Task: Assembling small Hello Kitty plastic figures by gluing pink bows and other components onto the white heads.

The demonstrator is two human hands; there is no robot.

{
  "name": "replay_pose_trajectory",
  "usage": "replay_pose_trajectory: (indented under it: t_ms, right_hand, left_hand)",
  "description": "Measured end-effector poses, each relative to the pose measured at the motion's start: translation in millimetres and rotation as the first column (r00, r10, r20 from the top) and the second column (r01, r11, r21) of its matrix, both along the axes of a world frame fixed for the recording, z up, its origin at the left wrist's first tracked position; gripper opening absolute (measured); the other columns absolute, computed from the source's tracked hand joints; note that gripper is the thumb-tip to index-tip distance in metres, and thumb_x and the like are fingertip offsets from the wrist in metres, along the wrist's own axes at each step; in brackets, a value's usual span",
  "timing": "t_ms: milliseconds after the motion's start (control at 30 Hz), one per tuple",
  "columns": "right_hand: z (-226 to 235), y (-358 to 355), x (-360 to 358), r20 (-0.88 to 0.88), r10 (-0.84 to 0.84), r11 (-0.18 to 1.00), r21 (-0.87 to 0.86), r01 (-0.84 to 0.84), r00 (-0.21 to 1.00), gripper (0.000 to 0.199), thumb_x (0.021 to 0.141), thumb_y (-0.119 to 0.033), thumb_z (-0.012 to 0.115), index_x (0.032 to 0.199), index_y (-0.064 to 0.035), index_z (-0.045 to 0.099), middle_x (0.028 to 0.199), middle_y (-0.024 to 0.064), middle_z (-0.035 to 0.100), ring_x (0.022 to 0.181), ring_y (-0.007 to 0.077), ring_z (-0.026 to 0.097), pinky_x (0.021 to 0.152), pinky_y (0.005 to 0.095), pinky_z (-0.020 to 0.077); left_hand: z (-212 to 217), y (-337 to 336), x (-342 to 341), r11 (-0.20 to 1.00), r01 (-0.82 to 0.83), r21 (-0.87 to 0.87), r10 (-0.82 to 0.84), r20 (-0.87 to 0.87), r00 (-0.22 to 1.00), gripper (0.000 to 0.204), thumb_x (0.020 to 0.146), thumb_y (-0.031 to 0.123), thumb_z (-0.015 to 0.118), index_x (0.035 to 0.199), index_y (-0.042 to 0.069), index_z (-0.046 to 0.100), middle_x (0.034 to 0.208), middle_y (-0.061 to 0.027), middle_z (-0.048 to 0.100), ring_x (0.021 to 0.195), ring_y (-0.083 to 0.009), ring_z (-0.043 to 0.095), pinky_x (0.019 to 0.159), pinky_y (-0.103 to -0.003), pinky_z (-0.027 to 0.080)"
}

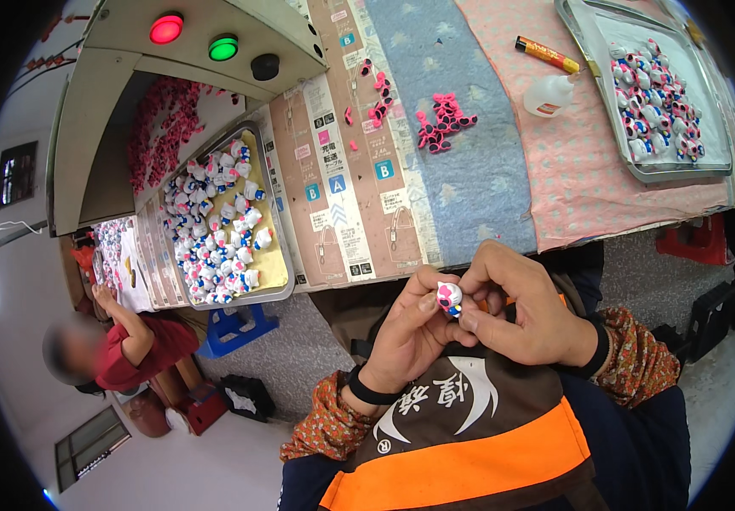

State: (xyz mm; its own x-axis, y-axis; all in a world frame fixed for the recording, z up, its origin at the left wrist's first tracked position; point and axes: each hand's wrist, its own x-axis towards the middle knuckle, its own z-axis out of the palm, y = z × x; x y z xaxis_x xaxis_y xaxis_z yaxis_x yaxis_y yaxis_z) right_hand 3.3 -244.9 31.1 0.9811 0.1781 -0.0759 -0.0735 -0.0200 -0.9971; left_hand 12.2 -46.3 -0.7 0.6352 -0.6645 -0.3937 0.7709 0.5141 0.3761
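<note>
Over my lap, just off the table's front edge, I hold a small white cat figurine (449,295) with pink glasses on its face and a blue body. The fingers of my left hand (403,334) are closed on it from the left. My right hand (531,313) pinches it from the other side, thumb near its lower part. Beyond, on a blue cloth strip, lies a cluster of tiny pink pieces (444,122) with dark lenses. More pink glasses pieces (379,100) are scattered to its left.
At left, a metal tray (285,277) holds many figurines beside a metal machine (201,38) with lit red and green buttons. Another figurine tray (683,177) sits at right, near a white squeeze bottle (548,95) and a yellow-red tube (546,54). A person (150,341) in red sits far left.
</note>
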Motion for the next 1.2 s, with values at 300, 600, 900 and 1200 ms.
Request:
replay_pose_trajectory:
  t_ms: [300, 600, 900, 1200]
  right_hand:
    - [-10, -6, 4, -0.206, 0.068, 0.984, 0.177, -0.031, 0.976, 0.015, 0.088, -0.011, 0.072, 0.099, -0.003, 0.065, 0.088, 0.0009, 0.054, 0.07, 0.0049, 0.05, 0.061, 0.0206, 0.0398]
    - [-9, -10, 10, -0.31, 0.174, 0.923, 0.382, -0.045, 0.935, 0.017, 0.096, -0.013, 0.067, 0.108, -0.0024, 0.065, 0.094, -0.0008, 0.055, 0.079, 0.004, 0.054, 0.069, 0.0195, 0.0425]
    - [-10, -9, 7, -0.277, 0.173, 0.936, 0.346, -0.07, 0.945, 0.019, 0.094, -0.014, 0.068, 0.107, -0.0026, 0.061, 0.097, -0.0002, 0.052, 0.078, 0.0033, 0.053, 0.068, 0.0191, 0.0437]
    - [6, -22, 8, -0.155, 0.019, 0.997, 0.078, -0.007, 0.988, 0.018, 0.085, -0.008, 0.075, 0.098, -0.0052, 0.063, 0.093, -0.0014, 0.05, 0.075, 0.0042, 0.046, 0.065, 0.02, 0.0372]
  left_hand:
    - [12, 0, -3, 0.907, -0.167, 0.386, -0.036, 0.467, 0.884, 0.027, 0.097, 0.0, 0.059, 0.122, 0.001, 0.049, 0.117, -0.0115, 0.061, 0.106, -0.0155, 0.064, 0.089, -0.031, 0.057]
    - [26, 0, -3, 0.8, -0.234, 0.553, -0.192, 0.605, 0.773, 0.034, 0.092, -0.003, 0.064, 0.124, 0.0, 0.052, 0.115, -0.008, 0.061, 0.105, -0.0107, 0.062, 0.089, -0.027, 0.053]
    - [30, -2, 3, 0.84, -0.152, 0.521, -0.148, 0.489, 0.86, 0.026, 0.098, 0.002, 0.059, 0.122, 0.001, 0.05, 0.117, -0.0091, 0.061, 0.105, -0.0128, 0.061, 0.088, -0.029, 0.054]
    - [34, -7, 20, 0.892, -0.043, 0.45, -0.15, 0.384, 0.911, 0.017, 0.103, 0.008, 0.053, 0.118, 0.001, 0.055, 0.114, -0.01, 0.064, 0.1, -0.0148, 0.065, 0.085, -0.029, 0.056]
